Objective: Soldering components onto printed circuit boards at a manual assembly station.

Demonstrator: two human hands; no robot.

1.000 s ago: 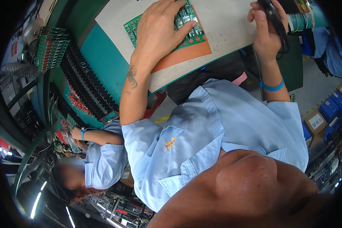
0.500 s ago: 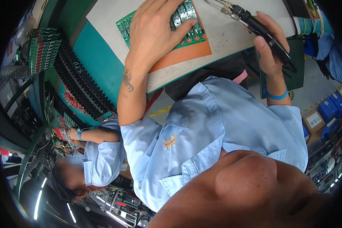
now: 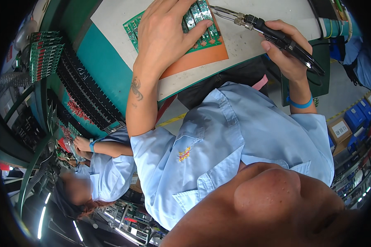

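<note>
A green circuit board panel with rows of small parts lies on an orange sheet on the worktable. My left hand rests flat over its left part, thumb stretched across the board; the upper edge of the view cuts off some fingertips. In my right hand is a black soldering iron, gripped between thumb and fingers. A thin metal tube runs alongside its front end. The iron's tip points left, at the board's right edge; whether it touches cannot be told.
Long black slotted racks stand on the green mat at left, near upright green boards. A co-worker's arm reaches in at lower left. A cable hangs at right; blue bins stand beyond.
The soldering iron has swung flatter and its tip has come left to the board's edge. My right hand's grip has turned with it. My left hand and the board have shifted slightly left.
</note>
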